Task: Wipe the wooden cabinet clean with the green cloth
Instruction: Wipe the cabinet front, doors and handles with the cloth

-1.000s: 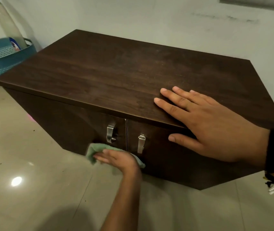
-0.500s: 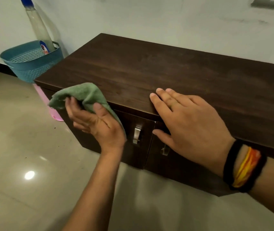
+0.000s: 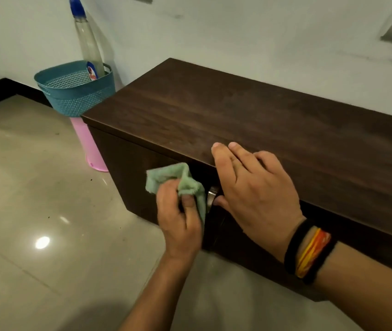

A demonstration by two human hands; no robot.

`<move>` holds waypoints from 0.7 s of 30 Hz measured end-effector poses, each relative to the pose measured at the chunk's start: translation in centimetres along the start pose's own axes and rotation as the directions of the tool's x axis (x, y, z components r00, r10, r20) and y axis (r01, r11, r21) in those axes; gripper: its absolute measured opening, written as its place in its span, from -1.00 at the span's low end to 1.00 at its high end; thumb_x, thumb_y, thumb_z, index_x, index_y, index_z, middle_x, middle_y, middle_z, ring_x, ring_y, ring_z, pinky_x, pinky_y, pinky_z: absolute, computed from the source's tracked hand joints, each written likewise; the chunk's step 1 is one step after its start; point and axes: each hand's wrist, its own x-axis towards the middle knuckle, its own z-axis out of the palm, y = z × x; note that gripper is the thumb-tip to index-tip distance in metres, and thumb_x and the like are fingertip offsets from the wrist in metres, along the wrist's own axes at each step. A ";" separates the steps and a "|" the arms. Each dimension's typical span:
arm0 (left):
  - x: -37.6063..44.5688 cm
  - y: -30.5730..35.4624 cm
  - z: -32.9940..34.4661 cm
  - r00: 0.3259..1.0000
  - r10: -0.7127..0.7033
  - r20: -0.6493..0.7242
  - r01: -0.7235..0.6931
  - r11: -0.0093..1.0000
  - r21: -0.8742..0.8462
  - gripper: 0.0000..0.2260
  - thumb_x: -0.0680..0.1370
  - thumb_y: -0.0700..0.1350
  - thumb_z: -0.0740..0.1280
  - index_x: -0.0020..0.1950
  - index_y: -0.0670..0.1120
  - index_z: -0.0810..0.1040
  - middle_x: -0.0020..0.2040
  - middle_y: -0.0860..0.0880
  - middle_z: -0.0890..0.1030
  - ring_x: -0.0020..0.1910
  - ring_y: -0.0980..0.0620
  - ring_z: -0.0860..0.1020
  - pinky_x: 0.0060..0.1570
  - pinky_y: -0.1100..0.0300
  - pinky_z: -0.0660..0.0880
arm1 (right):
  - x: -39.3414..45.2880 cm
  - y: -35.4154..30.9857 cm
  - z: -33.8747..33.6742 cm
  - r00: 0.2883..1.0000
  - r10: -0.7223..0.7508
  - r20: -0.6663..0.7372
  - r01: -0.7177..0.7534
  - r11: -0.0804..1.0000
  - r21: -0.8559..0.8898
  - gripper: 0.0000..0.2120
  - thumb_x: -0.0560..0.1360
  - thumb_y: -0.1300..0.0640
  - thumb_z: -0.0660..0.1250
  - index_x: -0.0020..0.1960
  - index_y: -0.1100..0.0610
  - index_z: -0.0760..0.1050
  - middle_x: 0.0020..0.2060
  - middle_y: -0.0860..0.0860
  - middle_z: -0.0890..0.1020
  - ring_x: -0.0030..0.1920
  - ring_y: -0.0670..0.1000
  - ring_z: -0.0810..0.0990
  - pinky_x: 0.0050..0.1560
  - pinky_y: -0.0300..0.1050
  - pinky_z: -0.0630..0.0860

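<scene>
The cloth (image 3: 180, 181) is sitting bunched in the left hand (image 3: 180, 218), against the cabinet (image 3: 249, 120) front just beside its handle (image 3: 211, 195). The left hand is gripping it; the right hand (image 3: 249, 189) is lying open and flat over the cabinet's top front edge.

One cabinet (image 3: 249, 130), one cloth (image 3: 178, 177), one basket (image 3: 75, 91), one bottle (image 3: 88, 41).

Home room — tiled floor (image 3: 47, 211), cabinet (image 3: 261, 120)

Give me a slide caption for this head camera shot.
Left hand presses green cloth against wooden cabinet front; right hand braces on top.
</scene>
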 end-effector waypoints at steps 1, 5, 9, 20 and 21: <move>-1.1 0.3 0.2 0.999 -0.006 0.045 0.005 1.000 0.008 -0.76 0.69 0.06 0.06 0.06 -0.02 0.46 -0.03 0.15 0.42 -0.09 0.01 0.47 -0.12 -0.07 0.48 | 0.2 0.0 0.0 1.000 0.010 0.003 -0.010 1.000 0.011 -0.30 0.45 0.01 0.41 0.46 0.32 0.30 0.34 0.21 0.56 0.37 0.22 0.52 0.05 0.11 0.50; -2.4 0.7 1.2 0.993 -0.076 0.087 0.069 0.994 0.080 -0.61 0.67 0.20 0.00 0.16 -0.04 0.46 0.00 0.03 0.51 -0.07 -0.01 0.52 -0.11 -0.12 0.53 | 0.6 0.3 -0.1 0.999 0.039 -0.025 -0.038 0.998 0.041 -0.32 0.42 0.10 0.53 0.43 0.27 0.36 0.31 0.16 0.59 0.35 0.18 0.55 -0.04 0.07 0.53; -2.8 1.0 1.0 0.987 -0.135 0.082 0.131 0.990 0.051 -0.59 0.63 0.23 0.10 0.33 -0.02 0.32 0.20 -0.06 0.53 0.11 -0.10 0.58 0.03 -0.14 0.58 | 0.4 0.1 -0.2 0.998 0.049 -0.043 -0.045 0.995 0.090 -0.36 0.43 0.13 0.51 0.44 0.22 0.37 0.35 0.12 0.57 0.37 0.17 0.53 -0.02 0.07 0.51; -4.6 -0.4 0.8 0.966 -0.254 0.055 0.257 0.964 -0.066 -0.96 0.57 -0.06 0.28 -0.02 0.04 0.51 -0.10 0.02 0.55 -0.09 -0.08 0.54 -0.11 -0.26 0.49 | -0.6 -0.1 0.6 0.963 -0.216 -0.160 0.208 0.976 -0.064 -0.74 0.56 0.17 0.20 -0.15 -0.02 0.64 0.51 -0.03 0.40 0.50 0.07 0.21 0.35 0.00 0.06; -4.1 -0.1 0.7 0.966 -0.250 0.066 0.253 0.966 -0.043 -0.96 0.56 -0.05 0.27 -0.05 0.03 0.50 -0.13 0.05 0.52 -0.12 -0.08 0.52 -0.14 -0.26 0.48 | -0.6 -0.1 0.5 0.962 -0.228 -0.153 0.220 0.973 -0.067 -0.71 0.56 0.17 0.18 -0.14 -0.03 0.65 0.52 -0.03 0.37 0.52 0.07 0.18 0.37 0.01 0.00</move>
